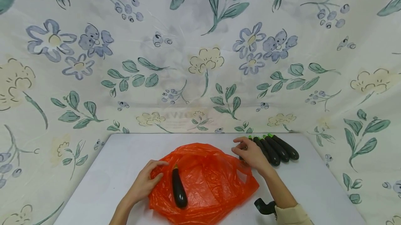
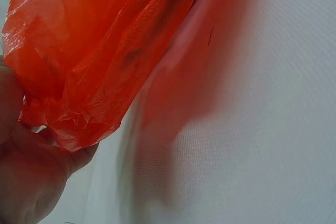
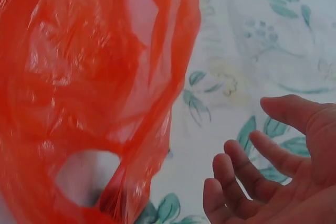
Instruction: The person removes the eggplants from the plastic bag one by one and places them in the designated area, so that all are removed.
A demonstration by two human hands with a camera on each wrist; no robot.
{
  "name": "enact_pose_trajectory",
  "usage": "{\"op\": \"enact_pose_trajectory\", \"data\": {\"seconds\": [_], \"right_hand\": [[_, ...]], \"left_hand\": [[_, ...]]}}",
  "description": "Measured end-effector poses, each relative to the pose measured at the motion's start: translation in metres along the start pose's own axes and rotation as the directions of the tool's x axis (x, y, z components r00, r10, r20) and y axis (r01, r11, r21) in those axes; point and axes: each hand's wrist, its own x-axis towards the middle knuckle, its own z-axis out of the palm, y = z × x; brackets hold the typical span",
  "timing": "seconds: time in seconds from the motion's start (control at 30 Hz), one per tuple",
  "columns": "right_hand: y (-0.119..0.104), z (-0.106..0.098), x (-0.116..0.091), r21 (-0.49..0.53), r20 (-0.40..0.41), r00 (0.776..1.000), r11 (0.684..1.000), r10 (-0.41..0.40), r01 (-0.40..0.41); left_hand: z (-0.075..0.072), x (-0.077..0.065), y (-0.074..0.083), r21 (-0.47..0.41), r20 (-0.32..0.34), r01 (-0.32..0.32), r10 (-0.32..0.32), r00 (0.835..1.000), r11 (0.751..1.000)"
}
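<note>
A red plastic bag (image 1: 213, 183) lies spread with its mouth open towards me. One dark, glossy eggplant (image 1: 179, 188) lies in its left part, stem end away from me. My left hand (image 1: 146, 179) holds the bag's left edge, thumb and fingers on either side of the film; the left wrist view shows the gathered red plastic (image 2: 89, 87) at the fingers. My right hand (image 1: 250, 153) is over the bag's far right edge, beside a row of eggplants (image 1: 275, 150). In the right wrist view its fingers (image 3: 247, 169) are spread and loosely bent, holding nothing.
The row of several eggplants lies side by side at the back right of the white table (image 1: 103, 172), green stem ends away from me. A black curved piece (image 1: 264, 207) sits by my right wrist. Flower-patterned cloth (image 1: 175, 89) hangs behind and at both sides.
</note>
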Motion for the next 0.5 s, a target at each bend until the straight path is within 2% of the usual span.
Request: {"op": "enact_pose_trajectory", "data": {"seconds": [0.27, 0.5], "right_hand": [[-0.005, 0.024, -0.009, 0.031, 0.09, 0.996, 0.999, -0.012, 0.009], [-0.013, 0.047, -0.018, 0.039, 0.209, 0.976, 0.998, -0.059, 0.052]], "left_hand": [[0.0, 0.0, 0.003, -0.011, 0.011, 0.027, -0.027, 1.0, 1.0], [0.0, 0.0, 0.002, -0.012, 0.005, 0.007, -0.007, 1.0, 1.0]]}}
